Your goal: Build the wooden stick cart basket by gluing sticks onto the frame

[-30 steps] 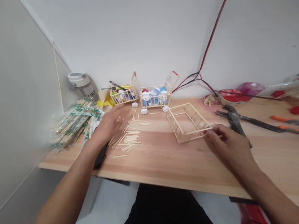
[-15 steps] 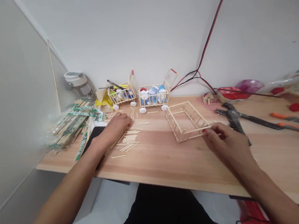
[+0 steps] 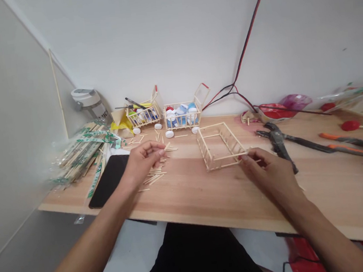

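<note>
My right hand (image 3: 266,172) pinches a small stick against the stick frame (image 3: 218,147) on the table (image 3: 189,205), just beside pliers (image 3: 279,144). My curled left hand (image 3: 145,164) hovers over loose sticks (image 3: 155,174), near a black phone (image 3: 108,179); I cannot tell whether it holds anything.

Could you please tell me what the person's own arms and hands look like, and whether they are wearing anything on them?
The left hand and right hand are bare, without gloves, and neither the left forearm nor the right forearm shows a sleeve, watch or bracelet.

Wooden desk (image 3: 208,198), loose craft sticks (image 3: 153,178)
</note>
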The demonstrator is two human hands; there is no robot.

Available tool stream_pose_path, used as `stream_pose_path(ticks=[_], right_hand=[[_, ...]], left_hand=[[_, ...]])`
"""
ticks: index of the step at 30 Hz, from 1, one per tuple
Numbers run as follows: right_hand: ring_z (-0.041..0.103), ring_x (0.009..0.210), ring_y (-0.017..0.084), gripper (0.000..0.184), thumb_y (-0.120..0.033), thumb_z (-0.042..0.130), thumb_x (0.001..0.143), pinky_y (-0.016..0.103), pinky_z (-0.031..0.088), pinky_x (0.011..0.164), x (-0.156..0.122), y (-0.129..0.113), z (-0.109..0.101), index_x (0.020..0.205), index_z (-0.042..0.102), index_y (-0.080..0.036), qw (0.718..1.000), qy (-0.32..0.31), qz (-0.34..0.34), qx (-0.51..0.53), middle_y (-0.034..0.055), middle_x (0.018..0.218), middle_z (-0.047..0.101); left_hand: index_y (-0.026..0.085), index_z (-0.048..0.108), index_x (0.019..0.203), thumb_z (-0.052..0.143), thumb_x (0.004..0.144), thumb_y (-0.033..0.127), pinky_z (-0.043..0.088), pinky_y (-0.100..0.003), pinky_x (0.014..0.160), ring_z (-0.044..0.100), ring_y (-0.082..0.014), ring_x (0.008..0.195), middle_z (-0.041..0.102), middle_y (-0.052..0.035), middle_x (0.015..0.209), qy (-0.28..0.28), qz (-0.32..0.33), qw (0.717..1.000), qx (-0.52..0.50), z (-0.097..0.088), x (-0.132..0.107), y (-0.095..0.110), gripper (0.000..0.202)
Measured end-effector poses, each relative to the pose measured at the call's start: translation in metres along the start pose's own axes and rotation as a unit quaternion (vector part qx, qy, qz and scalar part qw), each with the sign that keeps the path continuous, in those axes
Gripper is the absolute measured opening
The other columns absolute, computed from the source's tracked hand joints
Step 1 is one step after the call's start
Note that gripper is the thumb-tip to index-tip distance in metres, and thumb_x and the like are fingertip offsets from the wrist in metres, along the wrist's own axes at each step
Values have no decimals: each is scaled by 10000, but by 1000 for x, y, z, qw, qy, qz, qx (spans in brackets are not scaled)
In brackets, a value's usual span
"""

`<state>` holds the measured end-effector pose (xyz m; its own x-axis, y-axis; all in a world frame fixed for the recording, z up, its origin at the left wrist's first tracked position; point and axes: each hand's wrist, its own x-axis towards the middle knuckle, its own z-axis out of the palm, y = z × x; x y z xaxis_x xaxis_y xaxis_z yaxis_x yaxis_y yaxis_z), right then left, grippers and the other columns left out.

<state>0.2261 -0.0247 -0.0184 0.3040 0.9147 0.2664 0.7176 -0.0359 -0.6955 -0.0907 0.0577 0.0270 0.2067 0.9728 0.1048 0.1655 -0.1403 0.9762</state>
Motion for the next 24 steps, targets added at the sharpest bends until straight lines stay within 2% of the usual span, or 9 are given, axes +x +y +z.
stream_pose_path(ticks=[2, 5, 7, 10, 15, 18, 22, 24], right_hand=[[583, 619, 128, 268, -464, 569, 848, 235, 400, 595, -1, -1, 0, 760, 615, -215, 1000, -4, -3, 6, -28, 674, 605], [579, 611, 129, 285, -475, 573, 849, 235, 396, 582, -1, -1, -1, 747, 615, -212, 1000, -5, -15, 12, -24, 663, 603], [583, 612, 133, 293, -485, 581, 845, 240, 401, 589, -1, -1, -1, 756, 623, -209, 1000, -8, -19, 16, -18, 674, 617], [588, 600, 134, 292, -499, 608, 823, 248, 405, 590, 0, 0, -1, 786, 636, -211, 1000, -10, -9, 13, -15, 692, 638], [614, 644, 148, 286, -495, 660, 780, 265, 427, 624, 4, 3, -7, 867, 677, -223, 1000, -10, 8, -4, 7, 793, 697], [609, 629, 143, 290, -502, 675, 765, 272, 441, 632, 1, 4, -15, 841, 672, -222, 999, 5, 38, 7, 8, 804, 705], [595, 637, 141, 263, -468, 609, 828, 268, 446, 629, -19, -2, -20, 785, 659, -213, 997, 30, 51, 42, 14, 777, 696], [617, 692, 149, 253, -448, 585, 849, 264, 461, 639, -33, -10, -17, 829, 689, -218, 996, -1, 41, 85, 22, 841, 714]], left_hand=[[137, 650, 914, 741, 742, 276, 371, -192, 492, 493, -54, 486, 681, -9, 738, -34, -65, 993, -93, 20, -16, -1, 240], [125, 667, 951, 783, 720, 262, 417, -181, 511, 555, -56, 526, 684, -14, 746, -91, -127, 968, -196, 48, -39, -2, 293], [119, 672, 935, 808, 703, 254, 455, -181, 549, 586, -57, 544, 687, -13, 751, -122, -169, 949, -238, 63, -49, -3, 301], [110, 673, 907, 822, 695, 252, 469, -170, 561, 596, -50, 547, 692, -17, 752, -140, -207, 925, -287, 79, -55, -1, 295], [91, 668, 859, 854, 651, 240, 467, -162, 553, 598, -52, 545, 691, -25, 739, -139, -221, 910, -322, 93, -57, 3, 316], [89, 667, 855, 861, 643, 230, 473, -158, 569, 604, -50, 556, 688, -23, 749, -139, -232, 901, -338, 98, -58, 4, 320], [85, 676, 867, 858, 651, 228, 460, -150, 556, 591, -42, 540, 680, -20, 743, -152, -241, 892, -350, 104, -58, 1, 317], [86, 682, 869, 859, 650, 235, 450, -152, 540, 586, -42, 530, 679, -22, 741, -164, -243, 889, -351, 110, -58, -2, 319]])
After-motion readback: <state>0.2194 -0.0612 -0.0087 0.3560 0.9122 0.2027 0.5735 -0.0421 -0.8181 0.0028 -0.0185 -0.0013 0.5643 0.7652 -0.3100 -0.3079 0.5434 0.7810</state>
